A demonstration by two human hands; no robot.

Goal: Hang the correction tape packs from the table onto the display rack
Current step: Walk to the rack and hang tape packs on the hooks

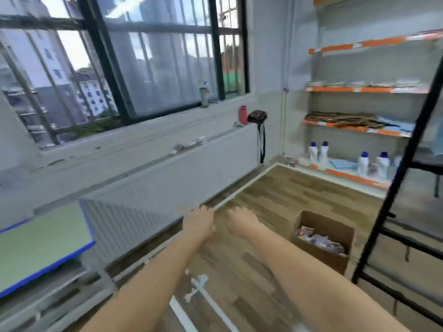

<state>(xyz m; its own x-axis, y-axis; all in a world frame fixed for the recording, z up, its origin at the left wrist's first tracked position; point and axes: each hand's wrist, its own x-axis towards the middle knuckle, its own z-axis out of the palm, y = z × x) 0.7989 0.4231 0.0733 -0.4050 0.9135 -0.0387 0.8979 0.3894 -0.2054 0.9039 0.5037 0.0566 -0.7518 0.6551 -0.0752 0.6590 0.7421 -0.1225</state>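
Note:
The view is motion-blurred. Both my arms stretch forward over the wooden floor. My left hand (199,221) hangs with loosely curled fingers and holds nothing. My right hand (242,219) lies beside it, fingers relaxed and empty. The table (36,250) with a green mat and blue edge is at the lower left; no correction tape packs show on its visible part. The black metal display rack (393,188) stands at the right edge, apart from both hands. An open cardboard box (335,257) on the floor holds several packaged items, too blurred to identify.
A white radiator (167,188) runs under the window sill ahead. Wall shelves with orange strips (359,89) hold flat goods and white bottles (318,152). A red bottle (242,114) and a dark bag (257,116) sit on the sill. White rails (211,303) lie on the floor.

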